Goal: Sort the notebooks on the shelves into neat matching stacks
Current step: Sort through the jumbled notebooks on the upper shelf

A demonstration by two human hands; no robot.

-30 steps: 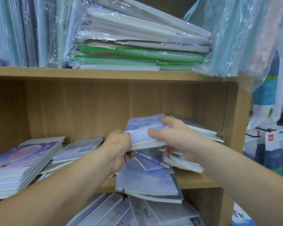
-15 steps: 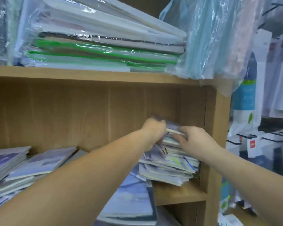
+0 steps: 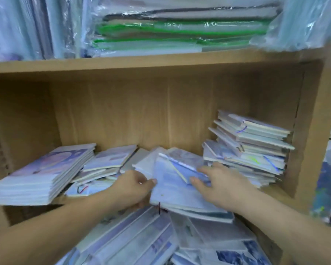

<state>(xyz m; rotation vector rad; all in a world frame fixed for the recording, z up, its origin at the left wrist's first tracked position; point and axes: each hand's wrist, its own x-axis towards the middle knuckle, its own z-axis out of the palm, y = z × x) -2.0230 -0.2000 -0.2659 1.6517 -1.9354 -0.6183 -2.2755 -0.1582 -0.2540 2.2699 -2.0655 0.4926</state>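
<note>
Left hand (image 3: 134, 186) grips flat, glossy pale-blue notebooks (image 3: 172, 190).

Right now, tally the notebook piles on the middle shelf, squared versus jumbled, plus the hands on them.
Squared stacks: 1, the left stack.
Jumbled piles: 3, the loose pile, the centre pile, the right pile.
Hands: 2, left hand and right hand, both on the centre pile.
Total: 6.
</note>
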